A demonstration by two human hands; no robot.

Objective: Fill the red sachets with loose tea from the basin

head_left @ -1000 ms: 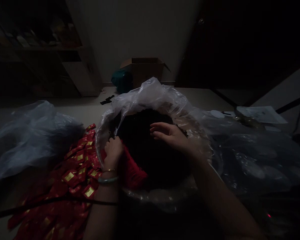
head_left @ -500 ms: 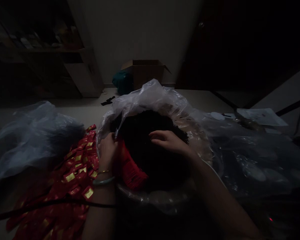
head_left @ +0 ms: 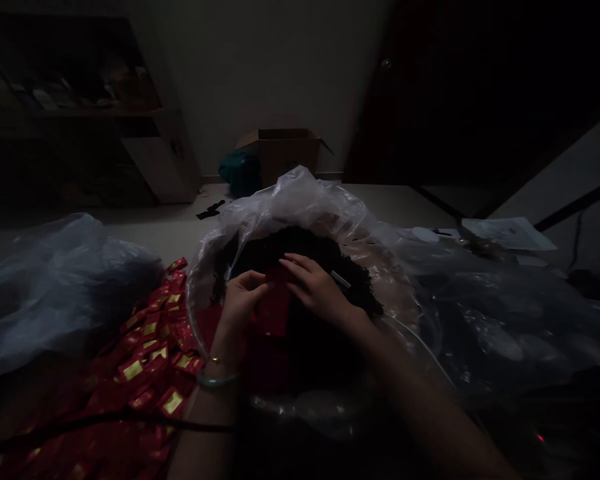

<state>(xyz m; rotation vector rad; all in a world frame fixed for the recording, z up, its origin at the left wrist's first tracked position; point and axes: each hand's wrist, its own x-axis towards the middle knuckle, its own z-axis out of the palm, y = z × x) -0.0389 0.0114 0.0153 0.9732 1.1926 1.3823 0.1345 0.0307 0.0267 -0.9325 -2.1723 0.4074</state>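
My left hand [head_left: 243, 300], with a bangle at the wrist, pinches a small red packet [head_left: 273, 310] between thumb and fingers. It is held above a heap of dark, crumbly loose material [head_left: 300, 243]. My right hand [head_left: 313, 287] reaches in from the other side. Its fingers are stretched and apart at the packet's top right edge; whether they touch it is too dark to tell. More red [head_left: 210, 323] shows below and beside my left hand. The heap lies in a round basket lined with clear plastic [head_left: 300, 183]. On it rests a pale strip [head_left: 341, 279].
Many red packets with gold labels [head_left: 173, 401] are piled at the left, beside a translucent plastic bag [head_left: 65, 287]. Plastic sheeting [head_left: 495, 320] covers the right side. An open cardboard box [head_left: 289, 153] and a teal bag [head_left: 239, 172] stand by the wall. A dark cord [head_left: 105, 419] crosses lower left.
My left hand has moved inward and raised a red packet over the heap. My right hand has shifted slightly left to it. The pale strip now shows. The view has turned slightly.
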